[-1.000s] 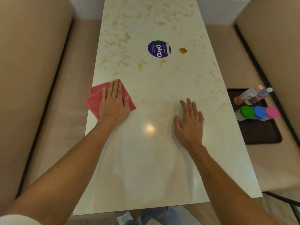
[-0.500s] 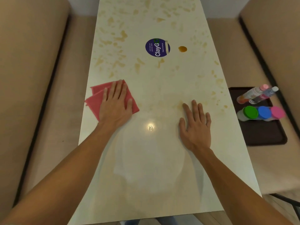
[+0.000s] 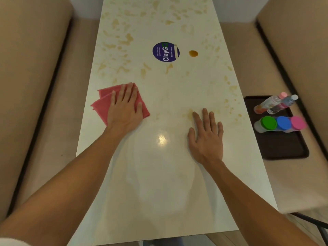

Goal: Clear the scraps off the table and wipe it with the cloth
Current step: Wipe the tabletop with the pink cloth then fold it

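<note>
A long pale bench [image 3: 159, 183] runs away from the viewer. Its far half is dotted with yellowish stains [image 3: 124, 41], and its near half looks clean and shiny. A dark tray [image 3: 284, 150] sits on the seat to the right, just beside the bench edge.

A folded pink cloth [image 3: 102, 103] lies flat near the bench's left edge. The left hand [image 3: 124, 110] presses on it, grip open and fingers straight. The right hand [image 3: 206, 139] rests flat on bare bench, grip open, holding nothing. The cloth looks light, soft and floppy. It likely slides best under a flat palm, and a pinch at one corner would lift it.

On the tray lie two bottles [image 3: 268, 103], one showing orange-red liquid. Beside them are three jars [image 3: 284, 122] with green, blue and pink lids, contents unclear.

A round blue sticker [image 3: 166, 52] has a small brown spot [image 3: 193, 53] beside it.
</note>
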Available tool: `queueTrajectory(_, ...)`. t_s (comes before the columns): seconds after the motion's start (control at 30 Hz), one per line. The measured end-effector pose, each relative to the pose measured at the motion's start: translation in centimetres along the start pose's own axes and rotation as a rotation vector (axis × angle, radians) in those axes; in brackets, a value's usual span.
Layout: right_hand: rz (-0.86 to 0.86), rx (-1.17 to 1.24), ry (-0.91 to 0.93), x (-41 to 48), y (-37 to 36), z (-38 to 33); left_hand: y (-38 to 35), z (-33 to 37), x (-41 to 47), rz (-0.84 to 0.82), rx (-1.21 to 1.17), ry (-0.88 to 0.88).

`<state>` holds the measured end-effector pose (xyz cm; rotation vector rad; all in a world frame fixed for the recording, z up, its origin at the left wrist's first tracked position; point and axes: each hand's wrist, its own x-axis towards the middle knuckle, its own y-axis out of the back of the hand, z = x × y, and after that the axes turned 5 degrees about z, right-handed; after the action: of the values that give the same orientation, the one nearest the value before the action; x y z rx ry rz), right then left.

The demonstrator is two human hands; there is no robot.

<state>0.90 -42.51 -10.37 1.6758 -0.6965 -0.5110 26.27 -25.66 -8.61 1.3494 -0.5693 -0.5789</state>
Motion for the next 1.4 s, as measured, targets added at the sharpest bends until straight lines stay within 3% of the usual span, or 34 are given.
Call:
queueTrajectory(0.17, 0.0, 0.009, -0.001, 0.0, 0.0, 0.0, 0.2, -2.1, -6.1, 0.013, 0.002, -0.205)
queueTrajectory(0.27, 0.001, 0.013, 0.001, 0.0, 0.0, -0.1, 0.4, -3.6, -3.8, 0.013, 0.003, -0.087)
queueTrajectory(0.37, 0.002, 0.002, 0.007, 0.0, -0.1, 0.0, 0.1, -0.9, -1.3, 0.017, -0.013, 0.022)
queueTrajectory(0.47, 0.001, 0.013, 0.008, -0.1, 0.0, 0.0, 0.1, 1.8, -3.9, 0.009, 0.004, -0.103)
queueTrajectory(0.57, 0.002, 0.015, 0.013, -0.1, 0.0, 0.0, 0.2, -0.4, -7.1, 0.006, -0.01, -0.215)
queueTrajectory(0.67, 0.006, 0.021, 0.012, -0.1, -0.1, -0.1, 0.4, -2.9, -4.2, 0.024, 0.005, -0.079)
queueTrajectory(0.77, 0.007, 0.012, 0.014, 0.1, -0.1, 0.1, -0.1, -0.2, -0.4, 0.018, -0.022, 0.047)
queueTrajectory(0.87, 0.008, 0.013, 0.017, 0.0, -0.2, 0.2, -0.2, 2.7, -2.1, 0.001, -0.012, -0.101)
queueTrajectory(0.97, 0.007, 0.018, 0.018, 0.1, -0.2, 0.2, 0.2, -0.1, -4.8, -0.01, -0.015, -0.249)
queueTrajectory(1.07, 0.002, 0.026, 0.013, 0.1, -0.1, 0.1, 0.5, -1.7, -2.3, -0.014, -0.007, -0.148)
queueTrajectory(1.17, -0.004, 0.028, 0.014, 0.0, 0.1, 0.0, -0.4, 1.3, 0.7, 0.002, -0.02, -0.015)
queueTrajectory(1.4, -0.01, 0.034, 0.013, 0.0, 0.3, 0.0, -0.2, 2.6, -7.1, 0.008, -0.046, -0.176)
